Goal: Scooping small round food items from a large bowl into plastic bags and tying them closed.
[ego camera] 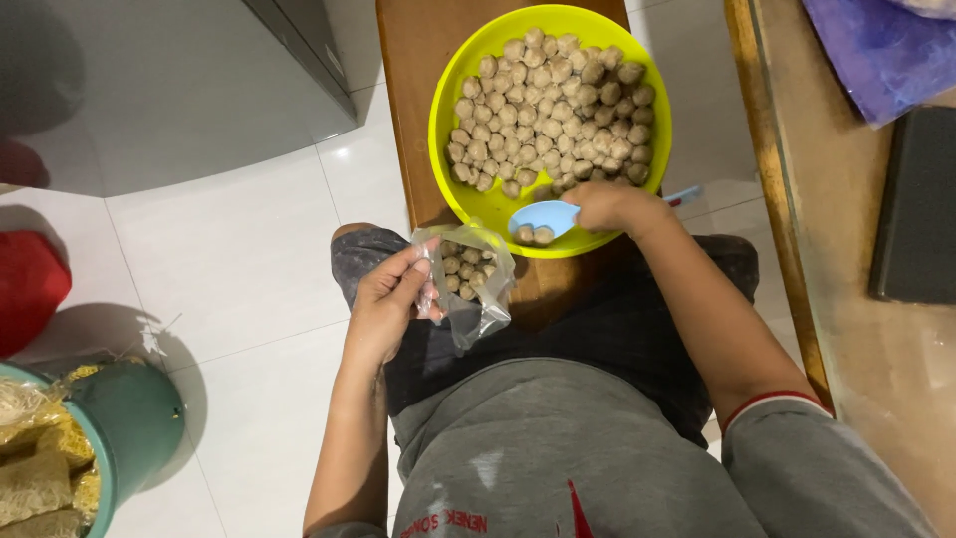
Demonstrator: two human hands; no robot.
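A lime-green bowl (460, 70) heaped with several brown meatballs (550, 105) rests on a wooden stool (418, 60) in front of me. My right hand (612, 207) grips a light blue spoon (546, 216) carrying two meatballs at the bowl's near rim. My left hand (386, 299) pinches open a small clear plastic bag (476, 284) over my lap. Several meatballs lie inside the bag. The spoon hovers just right of the bag's mouth.
White tiled floor (239, 249) lies to the left. A teal bucket (124, 418) with yellowish dry noodles stands at lower left, a red object (28, 284) above it. A wooden table edge (777, 199) with a purple plastic bag (876, 50) and dark slab (916, 199) runs along the right.
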